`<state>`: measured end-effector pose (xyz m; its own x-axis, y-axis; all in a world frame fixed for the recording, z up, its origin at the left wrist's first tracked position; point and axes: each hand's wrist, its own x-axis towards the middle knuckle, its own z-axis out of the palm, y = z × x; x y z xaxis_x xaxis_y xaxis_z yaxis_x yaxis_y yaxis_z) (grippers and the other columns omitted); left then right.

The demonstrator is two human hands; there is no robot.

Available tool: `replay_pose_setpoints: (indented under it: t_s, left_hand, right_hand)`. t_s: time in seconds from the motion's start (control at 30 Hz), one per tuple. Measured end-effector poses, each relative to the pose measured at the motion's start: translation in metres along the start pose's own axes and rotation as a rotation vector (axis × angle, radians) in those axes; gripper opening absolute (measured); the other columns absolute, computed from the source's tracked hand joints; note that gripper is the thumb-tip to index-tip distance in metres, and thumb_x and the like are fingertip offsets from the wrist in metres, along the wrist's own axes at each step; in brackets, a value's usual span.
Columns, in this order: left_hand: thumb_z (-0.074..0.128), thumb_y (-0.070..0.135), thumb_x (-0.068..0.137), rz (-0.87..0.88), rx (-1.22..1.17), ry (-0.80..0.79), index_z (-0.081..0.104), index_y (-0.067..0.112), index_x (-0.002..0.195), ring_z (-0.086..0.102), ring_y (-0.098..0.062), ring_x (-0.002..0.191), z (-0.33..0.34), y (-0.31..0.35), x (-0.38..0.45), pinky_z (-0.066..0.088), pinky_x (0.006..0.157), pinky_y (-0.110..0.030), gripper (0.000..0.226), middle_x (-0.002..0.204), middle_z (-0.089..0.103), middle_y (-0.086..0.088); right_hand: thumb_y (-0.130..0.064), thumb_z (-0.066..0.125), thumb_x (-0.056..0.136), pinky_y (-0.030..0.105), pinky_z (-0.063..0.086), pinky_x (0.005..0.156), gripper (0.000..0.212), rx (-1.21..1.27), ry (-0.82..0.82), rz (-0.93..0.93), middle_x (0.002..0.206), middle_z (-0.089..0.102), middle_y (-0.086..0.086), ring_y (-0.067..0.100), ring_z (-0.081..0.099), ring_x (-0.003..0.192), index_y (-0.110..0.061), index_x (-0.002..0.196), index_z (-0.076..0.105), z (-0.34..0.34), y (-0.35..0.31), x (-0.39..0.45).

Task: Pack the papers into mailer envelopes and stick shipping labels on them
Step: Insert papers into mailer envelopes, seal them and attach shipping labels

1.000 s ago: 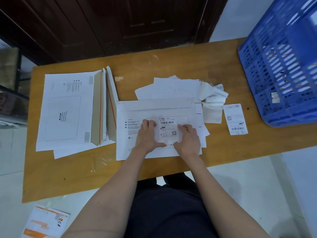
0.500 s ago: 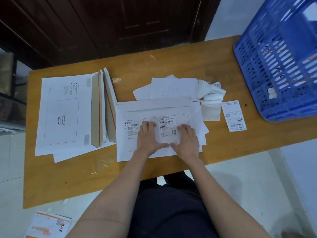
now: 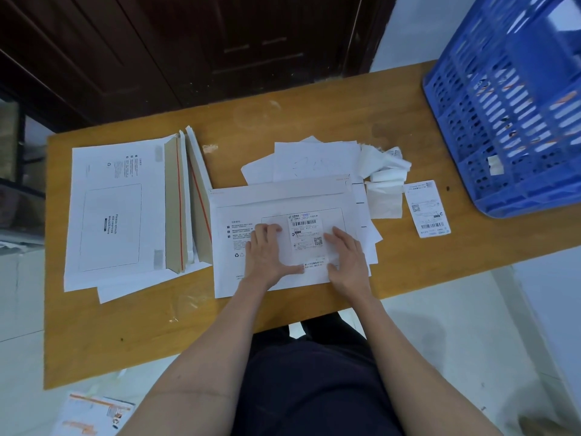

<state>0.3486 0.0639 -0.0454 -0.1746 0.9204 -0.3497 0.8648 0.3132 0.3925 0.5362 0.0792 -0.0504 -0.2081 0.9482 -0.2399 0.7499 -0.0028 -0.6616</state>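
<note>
A white mailer envelope (image 3: pixel 245 206) lies flat at the table's front middle. A shipping label (image 3: pixel 305 231) with a barcode and a QR code sits in the envelope's printed box. My left hand (image 3: pixel 267 253) presses flat on the envelope at the label's left edge. My right hand (image 3: pixel 345 256) presses flat at the label's right and lower edge. Loose white papers (image 3: pixel 314 158) stick out from behind the envelope. A second shipping label (image 3: pixel 427 209) lies alone on the wood to the right.
A stack of mailer envelopes (image 3: pixel 116 209) with open flaps and red strips lies at the left. Crumpled backing paper (image 3: pixel 385 171) sits right of the papers. A blue plastic crate (image 3: pixel 509 99) stands at the table's (image 3: pixel 141 328) right end. A printed mailer (image 3: pixel 94 413) lies on the floor.
Both hands have stayed on the label, with only small shifts of the fingers along its edges. The camera has tilted a little.
</note>
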Motion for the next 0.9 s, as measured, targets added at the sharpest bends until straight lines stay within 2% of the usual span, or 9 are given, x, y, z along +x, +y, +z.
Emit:
replay_pose_setpoints:
  t_s: [0.1,0.17,0.3,0.43,0.57,0.7,0.9]
  left_hand:
    - [0.086,0.054,0.051,-0.016,-0.044,-0.059,0.033,0.018,0.127,0.033,-0.019,0.116,-0.005,-0.001,0.004,0.031,0.097,-0.029,0.099,0.122,0.030,-0.002]
    - [0.088,0.048,0.051,-0.059,-0.113,-0.092,0.036,0.018,0.123,0.034,-0.018,0.113,-0.009,0.000,0.009,0.032,0.094,-0.030,0.094,0.119,0.032,0.000]
    - [0.080,0.045,0.069,-0.204,-0.330,-0.010,0.045,0.017,0.104,0.049,-0.018,0.102,-0.010,0.001,0.020,0.044,0.086,-0.034,0.058,0.107,0.039,0.003]
    - [0.073,0.041,0.080,-0.281,-0.327,-0.014,0.046,0.016,0.093,0.056,-0.022,0.095,-0.010,0.004,0.029,0.047,0.072,-0.035,0.039,0.103,0.044,0.000]
    - [0.069,0.036,0.083,-0.303,-0.278,-0.004,0.047,0.015,0.091,0.054,-0.021,0.090,-0.009,0.005,0.032,0.040,0.067,-0.031,0.032,0.105,0.046,-0.002]
    - [0.060,0.045,0.088,-0.369,-0.262,0.013,0.051,0.014,0.091,0.056,-0.022,0.090,-0.011,0.012,0.035,0.041,0.066,-0.032,0.033,0.105,0.049,-0.002]
    - [0.058,0.046,0.089,-0.450,-0.212,-0.044,0.054,0.011,0.096,0.060,-0.026,0.094,-0.011,0.015,0.046,0.043,0.065,-0.032,0.036,0.111,0.057,-0.007]
  right_hand:
    - [0.005,0.052,0.075,0.032,0.036,0.105,0.062,0.015,0.010,0.023,0.144,0.042,-0.006,0.017,0.035,0.131,-0.020,0.132,0.054,-0.001,-0.001,0.003]
    - [-0.002,0.058,0.079,0.033,0.037,0.105,0.053,0.034,0.032,0.042,0.141,0.045,-0.005,0.017,0.037,0.130,-0.018,0.129,0.056,-0.001,-0.004,0.006]
    - [-0.013,0.066,0.077,0.031,0.035,0.103,0.056,-0.033,0.037,0.032,0.139,0.046,-0.003,0.018,0.038,0.128,-0.018,0.132,0.052,0.000,-0.009,0.008]
    - [-0.016,0.065,0.078,0.032,0.036,0.104,0.057,-0.072,0.011,0.030,0.140,0.045,-0.004,0.018,0.038,0.129,-0.018,0.133,0.051,-0.002,-0.010,0.007]
    - [-0.019,0.060,0.084,0.035,0.036,0.106,0.059,-0.174,-0.050,0.006,0.145,0.037,-0.003,0.019,0.033,0.132,-0.024,0.141,0.042,-0.005,-0.010,0.008]
    - [-0.038,0.047,0.094,0.034,0.030,0.107,0.058,-0.397,-0.100,-0.001,0.150,0.026,0.000,0.021,0.024,0.136,-0.034,0.148,0.027,-0.001,-0.017,0.010]
    - [-0.033,0.052,0.093,0.038,0.031,0.105,0.062,-0.347,-0.060,0.042,0.148,0.030,0.004,0.026,0.028,0.133,-0.022,0.149,0.028,0.001,-0.023,0.008]
